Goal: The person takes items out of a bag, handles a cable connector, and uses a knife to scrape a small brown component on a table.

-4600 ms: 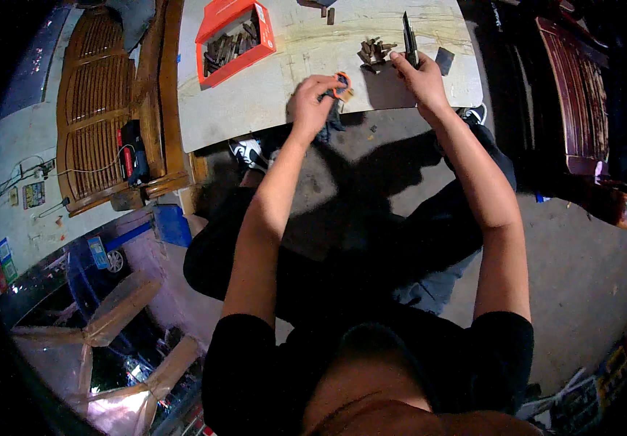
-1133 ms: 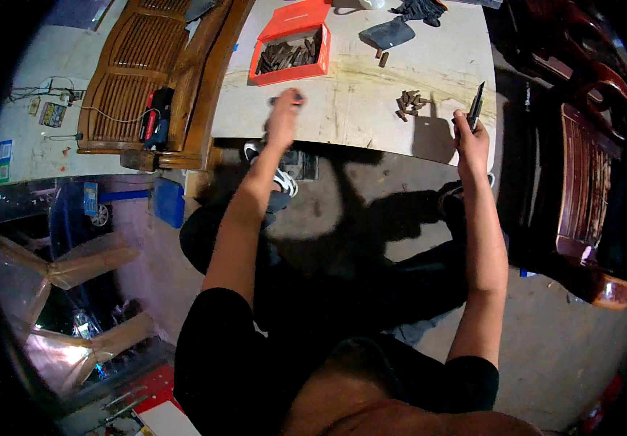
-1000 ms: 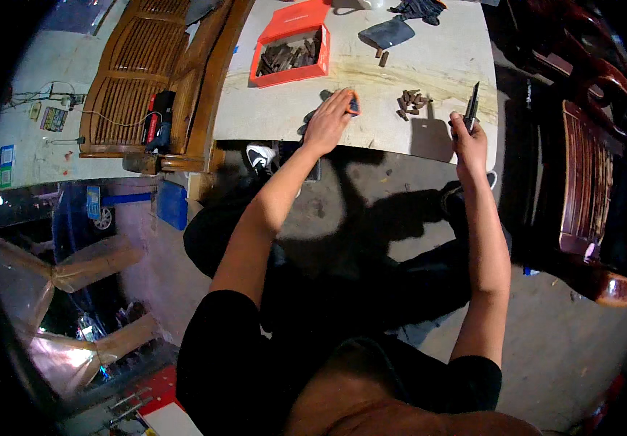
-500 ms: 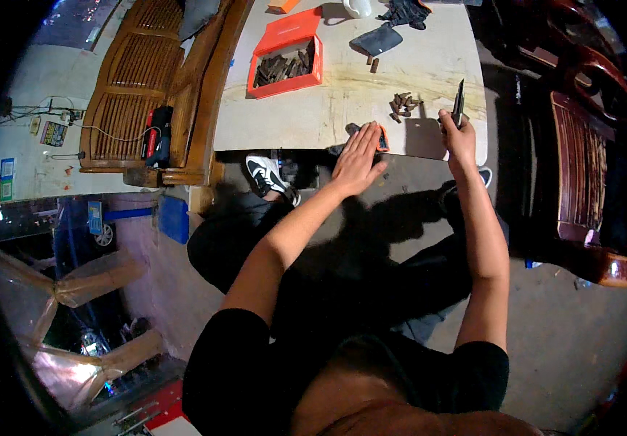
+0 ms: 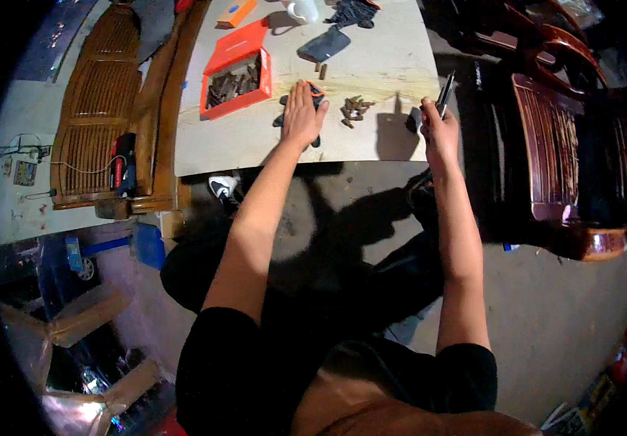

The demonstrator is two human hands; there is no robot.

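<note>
My left hand (image 5: 300, 114) lies flat, fingers stretched out, on a dark glove with an orange cuff (image 5: 283, 120) on the white table (image 5: 219, 149). Just right of it is a loose pile of short brown pieces (image 5: 353, 109). Two more pieces (image 5: 321, 71) lie farther back. My right hand (image 5: 437, 131), at the table's right edge, grips an upright black utility knife (image 5: 446, 93). Left of my left hand stands an open red box (image 5: 235, 38) holding many dark pieces (image 5: 232, 81); the part of the glove under my palm is hidden.
At the back are a dark pouch (image 5: 323, 45), a white mug (image 5: 303, 10), another dark glove (image 5: 350, 11) and a small orange box (image 5: 235, 13). Wooden seats (image 5: 95, 102) (image 5: 546, 145) flank the table. My legs and a sneaker (image 5: 224, 187) are below the table's edge.
My left hand and the glove under it have moved from the near edge farther onto the table, between the red box and the pile. My right hand still grips the knife.
</note>
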